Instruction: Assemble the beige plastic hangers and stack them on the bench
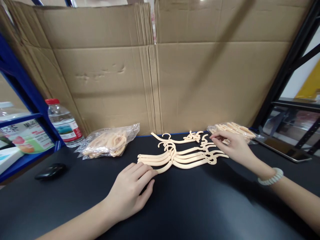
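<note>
Cream-coloured clothes hangers (189,160) lie spread in the middle of the frame, smooth and slender, their arms in near-parallel rows; curled hooks cluster at the centre and overlap at the right end. The left hand (133,186), lower centre, rests its curled fingers at the left end of the nearest hanger; I cannot tell whether they clamp it. The right hand (231,143), right of centre, hovers by the far right hooks with thumb and forefinger drawn close together; whether anything is between them I cannot tell; a pale beaded bracelet (271,178) circles that wrist.

The table (190,206) is matt black; clear bags of more hangers sit left (106,143) and right (235,130); a black mouse (51,171) and a red-capped bottle (65,125) are at the left; creased cardboard (105,76) fills the back, between blue (22,76) and black shelving (282,73).
</note>
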A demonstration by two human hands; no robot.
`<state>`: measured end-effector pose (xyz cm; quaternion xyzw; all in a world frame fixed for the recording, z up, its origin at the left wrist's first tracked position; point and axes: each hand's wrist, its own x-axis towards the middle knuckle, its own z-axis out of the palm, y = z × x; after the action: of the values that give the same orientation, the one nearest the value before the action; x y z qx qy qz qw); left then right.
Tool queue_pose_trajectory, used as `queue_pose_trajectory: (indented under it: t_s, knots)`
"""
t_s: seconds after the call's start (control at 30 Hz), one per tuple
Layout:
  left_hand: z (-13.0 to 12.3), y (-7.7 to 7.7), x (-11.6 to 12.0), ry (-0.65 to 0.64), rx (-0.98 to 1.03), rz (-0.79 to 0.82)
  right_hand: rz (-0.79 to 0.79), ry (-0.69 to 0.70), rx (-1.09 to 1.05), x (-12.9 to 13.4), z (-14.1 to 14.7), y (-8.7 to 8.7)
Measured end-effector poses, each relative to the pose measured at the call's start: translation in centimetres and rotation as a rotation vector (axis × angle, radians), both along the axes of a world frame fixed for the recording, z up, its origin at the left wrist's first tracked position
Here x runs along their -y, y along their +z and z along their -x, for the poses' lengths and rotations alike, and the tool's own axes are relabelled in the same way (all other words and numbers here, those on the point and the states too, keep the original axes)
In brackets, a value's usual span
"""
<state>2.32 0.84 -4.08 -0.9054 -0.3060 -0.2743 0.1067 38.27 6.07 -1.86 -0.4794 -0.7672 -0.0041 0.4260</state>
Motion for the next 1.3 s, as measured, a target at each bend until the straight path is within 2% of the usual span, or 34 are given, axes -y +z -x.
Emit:
queue_pose_trajectory:
  t_s: [0.2, 0.33, 0.43, 0.57, 0.73, 0.87, 1.1, 1.2, 1.3]
  knots:
    - [0.5, 1.0, -0.8, 0.033, 0.047, 0.004, -0.003, 0.0, 0.015, -1.4, -0.8, -0.9]
    - [0.6, 2.7, -2.2, 0.12, -0.042, 0.072, 0.082, 0.023, 0.13, -3.2, -1.8, -0.2]
    - [0.0, 4.2, -4.1, 0.204, -0.185, 0.148, 0.168, 0.083, 0.238, -4.9, -2.2, 0.8]
    - [-1.2, 5.1, -8.1, 0.216, -0.265, 0.185, 0.284, 0.129, 0.348, -7.3, -2.2, 1.3]
    - [-2.3, 4.5, -13.1, 0.2, -0.351, 0.249, 0.419, 0.175, 0.426, -9.2, -2.2, 0.9]
    - [-2.9, 3.3, -15.2, 0.186, -0.368, 0.266, 0.442, 0.185, 0.453, -9.7, -2.4, 0.4]
    - [-3.7, 1.9, -16.4, 0.207, -0.33, 0.236, 0.368, 0.217, 0.377, -9.9, -2.9, -0.8]
    - [-3.8, 2.2, -16.4, 0.218, -0.31, 0.24, 0.297, 0.202, 0.294, -9.5, -3.0, -1.1]
    - [-3.8, 3.3, -16.0, 0.239, -0.288, 0.243, 0.194, 0.151, 0.171, -9.1, -3.0, -0.8]
